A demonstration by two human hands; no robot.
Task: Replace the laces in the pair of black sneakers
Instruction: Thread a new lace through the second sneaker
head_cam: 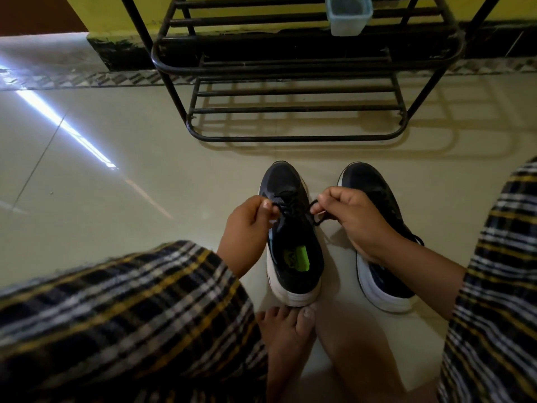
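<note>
1. The left hand [247, 225] is pinching one end of a thin black lace [293, 206] between thumb and curled fingers, just above the left-hand black sneaker with a thick white sole [290, 228].
2. The right hand [354, 216] is pinching the other end of that lace, and a short loop is hanging just below its fingertips.
3. Between the two pinches the lace is crossing the sneaker's upper eyelets, over its tongue.
4. Below the pinches, the sneaker's opening is showing a bright green insole patch [299, 257].
5. Under the right wrist, the second black sneaker with a white sole [374, 193] is standing on the pale tiled floor [130, 170], close beside the first.
6. Beyond both hands, a black metal shoe rack [293, 109] is standing against the wall.
7. Nearer than the hands, a bare foot [287, 338] is touching the laced sneaker's heel.
</note>
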